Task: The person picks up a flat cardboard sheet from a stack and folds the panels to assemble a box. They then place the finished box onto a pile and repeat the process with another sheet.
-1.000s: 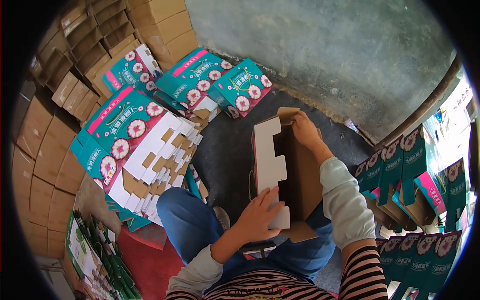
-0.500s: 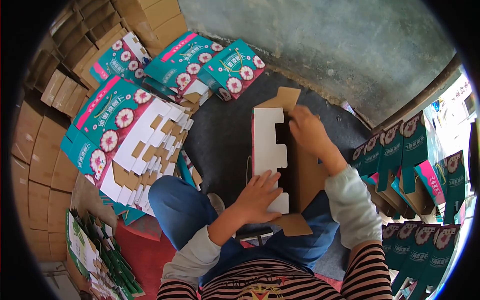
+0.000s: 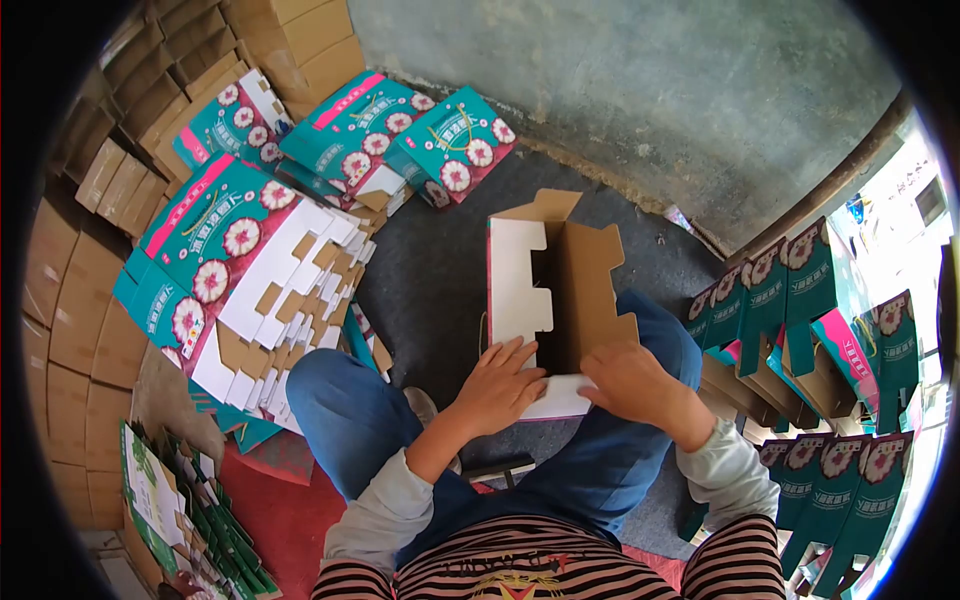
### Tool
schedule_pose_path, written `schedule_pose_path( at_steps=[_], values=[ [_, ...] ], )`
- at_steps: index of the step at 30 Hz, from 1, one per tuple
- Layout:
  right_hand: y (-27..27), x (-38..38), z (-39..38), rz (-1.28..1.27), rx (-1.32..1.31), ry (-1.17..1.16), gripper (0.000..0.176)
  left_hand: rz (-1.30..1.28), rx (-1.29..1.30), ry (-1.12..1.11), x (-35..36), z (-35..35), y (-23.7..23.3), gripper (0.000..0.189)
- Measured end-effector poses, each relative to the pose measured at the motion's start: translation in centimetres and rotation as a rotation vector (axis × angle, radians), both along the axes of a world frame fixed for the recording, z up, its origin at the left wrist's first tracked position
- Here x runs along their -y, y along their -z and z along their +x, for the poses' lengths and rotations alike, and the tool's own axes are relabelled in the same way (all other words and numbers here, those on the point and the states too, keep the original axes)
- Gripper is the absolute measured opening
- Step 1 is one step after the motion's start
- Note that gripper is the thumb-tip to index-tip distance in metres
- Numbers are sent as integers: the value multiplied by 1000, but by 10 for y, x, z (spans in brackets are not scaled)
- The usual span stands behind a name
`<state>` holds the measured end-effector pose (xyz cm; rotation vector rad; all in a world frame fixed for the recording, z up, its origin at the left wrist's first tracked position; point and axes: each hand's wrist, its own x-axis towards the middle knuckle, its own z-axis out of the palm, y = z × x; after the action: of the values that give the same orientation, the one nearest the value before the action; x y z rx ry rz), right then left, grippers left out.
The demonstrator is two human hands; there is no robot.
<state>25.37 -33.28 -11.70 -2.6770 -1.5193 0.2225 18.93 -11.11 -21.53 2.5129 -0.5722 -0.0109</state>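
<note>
A part-folded cardboard gift box [image 3: 520, 290] stands between my knees, its top open. Its white flap with cut-out notches is on the left and bare brown cardboard shows on the right. My left hand [image 3: 498, 388] grips the near left corner, fingers close together over the white flap and thumb by the near end. My right hand [image 3: 635, 382] is closed on the near right corner, its thumb at a short white end flap [image 3: 558, 398]. A brown flap [image 3: 545, 206] sticks out at the far end. The palm-side contact of both hands is hidden.
Several flattened teal boxes [image 3: 235, 240] are stacked to the left, with more teal boxes [image 3: 455, 145] behind. Brown cartons [image 3: 85, 320] line the left wall. Green folded boxes [image 3: 195, 510] lie lower left. Teal boxes [image 3: 835, 370] stand at right, near a concrete wall [image 3: 640, 110].
My right hand has come from the far end of the box to its near right corner. The near brown flap is no longer sticking out; a white end flap shows there now.
</note>
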Motion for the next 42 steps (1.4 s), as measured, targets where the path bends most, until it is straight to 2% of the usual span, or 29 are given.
schedule_pose_path(
  at_steps=[2, 4, 6, 7, 9, 10, 12, 14, 15, 17, 18, 21, 24, 27, 30, 33, 36, 39, 40, 42],
  values=[
    [13, -8, 11, 34, 92, 47, 32, -93, -32, -76, 1, -1, 4, 50],
    [29, -18, 21, 5, 157, 63, 35, -83, 61, -158, 15, -8, 4, 53],
    [36, -23, 35, -55, 82, 87, 41, -128, 132, -221, 29, -16, -2, 57],
    [41, -26, 42, -86, 39, 99, 44, -52, 167, -220, 34, -21, -4, 58],
    [55, -25, 75, 175, 38, 222, 52, 96, 236, -208, 47, -26, -4, 59],
    [65, -23, 98, 305, 33, 288, 55, 179, 311, -206, 53, -26, 5, 53],
    [96, -28, 160, 621, 358, 383, 57, 192, 317, -114, 61, -28, 10, 48],
    [71, -42, 174, 876, -22, 666, 48, 175, 334, -70, 71, -27, 14, 38],
    [60, -47, 181, 996, -220, 801, 44, 148, 260, -107, 76, -26, 15, 38],
    [66, -39, 202, 807, -349, 664, 38, 87, 105, -177, 89, -26, -3, 40],
    [71, -34, 210, 707, -411, 594, 35, 75, 76, -202, 94, -24, -8, 52],
    [69, -36, 205, 472, -271, 374, 31, 73, 47, -261, 108, -16, -12, 66],
    [73, -35, 201, 486, -116, 271, 34, 138, 96, -277, 116, -9, -2, 74],
    [65, -31, 187, 395, -104, 264, 36, 145, 128, -298, 122, -12, 9, 68],
    [50, -24, 190, 200, -255, 358, 43, 159, 190, -268, 105, -18, 16, 61],
    [38, -7, 187, 206, -353, 477, 48, 146, 139, -179, 65, -27, 15, 56],
    [48, 2, 189, 314, -376, 409, 51, 129, 84, -191, 17, -26, 4, 51],
    [74, 0, 206, 420, -592, 303, 65, 40, 122, -307, -16, -23, 12, 49],
    [65, -4, 202, 409, -637, 365, 72, -34, 175, -381, -16, -20, 2, 38],
    [40, -16, 190, 383, -727, 486, 85, -86, 209, -471, -10, -15, 2, 34]
  ],
)
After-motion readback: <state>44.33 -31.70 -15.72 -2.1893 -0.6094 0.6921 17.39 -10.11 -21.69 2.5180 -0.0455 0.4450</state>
